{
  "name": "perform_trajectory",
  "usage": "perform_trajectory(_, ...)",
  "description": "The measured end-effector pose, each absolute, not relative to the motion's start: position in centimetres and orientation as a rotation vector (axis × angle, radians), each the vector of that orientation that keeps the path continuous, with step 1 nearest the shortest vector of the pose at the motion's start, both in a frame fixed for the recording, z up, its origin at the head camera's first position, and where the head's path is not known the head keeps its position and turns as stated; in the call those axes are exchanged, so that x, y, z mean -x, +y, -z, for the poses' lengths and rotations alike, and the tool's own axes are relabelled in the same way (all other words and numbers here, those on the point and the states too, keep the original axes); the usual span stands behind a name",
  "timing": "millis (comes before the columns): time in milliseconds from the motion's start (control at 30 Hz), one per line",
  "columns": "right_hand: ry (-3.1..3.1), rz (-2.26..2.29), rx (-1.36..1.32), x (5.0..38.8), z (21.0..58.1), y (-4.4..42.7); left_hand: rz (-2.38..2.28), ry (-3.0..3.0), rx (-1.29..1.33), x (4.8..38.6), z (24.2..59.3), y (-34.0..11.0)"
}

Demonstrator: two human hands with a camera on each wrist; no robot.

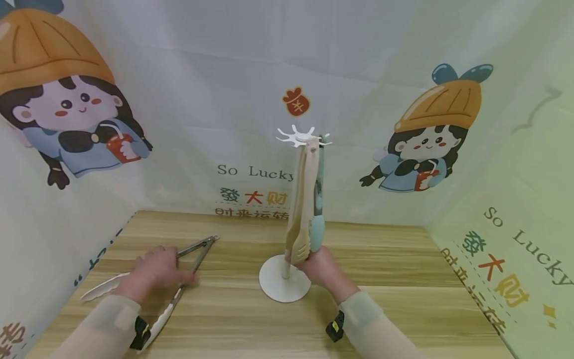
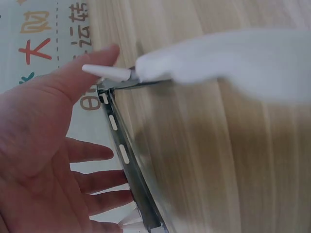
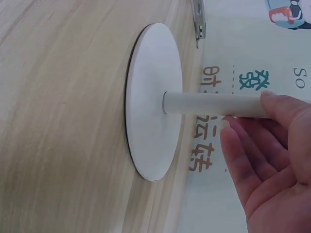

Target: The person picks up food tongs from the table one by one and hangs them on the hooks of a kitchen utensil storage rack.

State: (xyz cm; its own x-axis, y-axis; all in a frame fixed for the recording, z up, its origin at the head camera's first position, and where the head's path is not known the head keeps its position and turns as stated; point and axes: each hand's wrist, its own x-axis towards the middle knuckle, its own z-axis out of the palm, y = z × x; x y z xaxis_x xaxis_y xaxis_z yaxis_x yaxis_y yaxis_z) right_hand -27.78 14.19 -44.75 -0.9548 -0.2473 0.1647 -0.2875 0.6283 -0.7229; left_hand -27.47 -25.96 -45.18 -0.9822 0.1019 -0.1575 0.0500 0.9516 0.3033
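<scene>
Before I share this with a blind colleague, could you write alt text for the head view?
A person's right hand holds a white utensil stand by its post, while the left hand is over spread metal tongs on a wooden table. Beige tongs and a light-blue-headed utensil hang from the stand, before a cartoon-printed backdrop.

At the head view's lower left, the blurred left hand (image 1: 150,271) covers part of the metal tongs (image 1: 167,314); centrally, beige tongs (image 1: 309,194) hide much of a white pole (image 1: 286,269). The right wrist view's right edge crops the right hand (image 3: 279,189).
</scene>
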Motion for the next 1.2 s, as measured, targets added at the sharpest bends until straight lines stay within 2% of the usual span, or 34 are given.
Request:
perform_trajectory(567,-2.803,-1.280,-0.434,28.02,45.09,14.23,-0.360,2.916,-0.054,27.41,45.52,-25.46)
perform_trajectory(1200,-2.827,-1.262,-0.431,28.00,44.90,14.28,-0.493,2.985,-0.014,27.91,45.62,-25.67)
